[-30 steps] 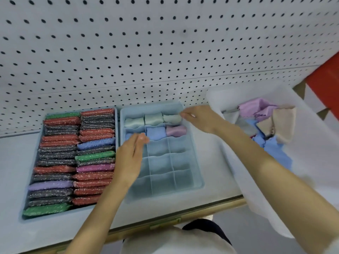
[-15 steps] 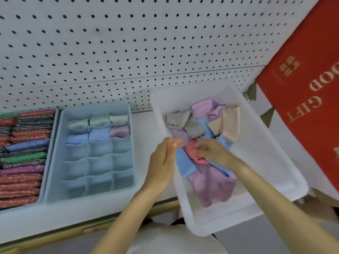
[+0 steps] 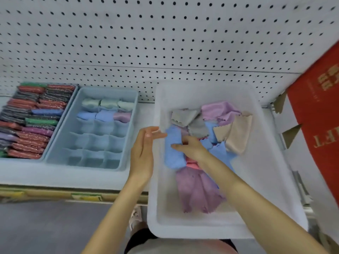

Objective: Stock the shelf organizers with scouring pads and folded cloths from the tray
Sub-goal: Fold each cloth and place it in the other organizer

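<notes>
- head view, between the two hands: a blue cloth lies against the left wall of the white tray. the right hand grips it, thumb on top, fingers curled over its edge.
- left of that cloth, the left hand stands edge-on at the tray wall, fingers straight and together, tips over the rim just beside the cloth, holding nothing.
- beyond the right hand lie loose cloths in grey, lilac, beige and blue. nearer the person, under the right forearm, lies a purple cloth.
- left of the left hand, a divided organizer on the shelf holds folded cloths in its two far rows.
- farther left, just beside that organizer, scouring pads stand packed in rows.
- behind everything, a pegboard. right of the right arm, a red box.
</notes>
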